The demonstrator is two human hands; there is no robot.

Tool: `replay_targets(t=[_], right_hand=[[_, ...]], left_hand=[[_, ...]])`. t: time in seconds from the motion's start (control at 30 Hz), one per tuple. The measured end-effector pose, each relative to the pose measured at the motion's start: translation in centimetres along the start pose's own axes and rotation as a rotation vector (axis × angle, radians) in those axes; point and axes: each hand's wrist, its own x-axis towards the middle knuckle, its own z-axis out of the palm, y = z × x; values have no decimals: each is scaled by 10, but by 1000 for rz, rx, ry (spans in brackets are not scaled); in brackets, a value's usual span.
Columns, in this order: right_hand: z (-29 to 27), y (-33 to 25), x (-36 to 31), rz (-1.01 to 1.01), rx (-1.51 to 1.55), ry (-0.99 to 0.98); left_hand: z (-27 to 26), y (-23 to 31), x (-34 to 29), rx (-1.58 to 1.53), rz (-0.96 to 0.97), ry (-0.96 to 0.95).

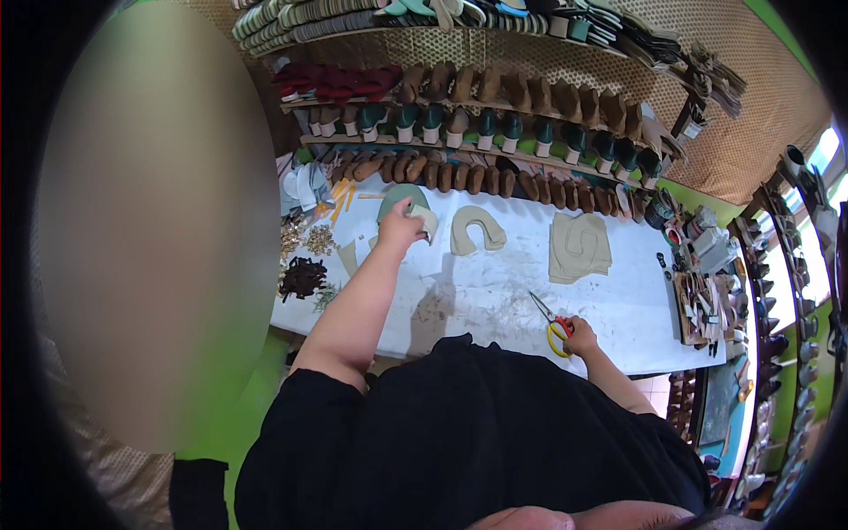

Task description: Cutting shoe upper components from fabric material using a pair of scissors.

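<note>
Your left hand [402, 228] is stretched out over the white table [640, 309], its fingers on the pale piece [426, 219]; you touch it, but I cannot tell whether you have it pinched or only pressed under the fingertips. The green piece [399, 196] lies just beyond and beside those same fingers, partly covered by them and by the pale piece. To the right of your left fingers, and apart from them, is the U-shaped piece [477, 231], its opening facing you. Left of that hand and a little nearer your body lies a beige scrap [348, 259]; farther left are the brass bits [320, 238], with the dark pile [302, 277] nearer you. The yellow strips [343, 201] lie left of your left fingers and farther from you. Your right hand [579, 337] is curled around the scissors [552, 320], fingers closed at the red handle, the yellow loop just left of them and the blades pointing away from you and leftward. Beyond your right fingers, well apart from them, sits the beige stack [580, 247]. The wooden box [702, 307] stands well to their right.
</note>
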Motion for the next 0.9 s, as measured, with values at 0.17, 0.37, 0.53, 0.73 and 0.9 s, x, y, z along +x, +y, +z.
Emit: replay_targets(t=[0.17,0.37,0.53,0.73,0.9], right_hand=[[1,-3,-2,-14,-62,22],[-4,-15,1,-15,-106,-35],[-3,-12,-7,12,-110,6],[-2,-25,0,-35,-183,-1],[0,-27,1,-28,-213,0]], left_hand=[[-6,-62,-31,-327,-189,218],[-48,-238,-69,-331,-433,440],[-44,-177,-106,934,-147,136],[-55,-187,-102,1320,467,-134],[-59,-221,-81,1404,533,-279]])
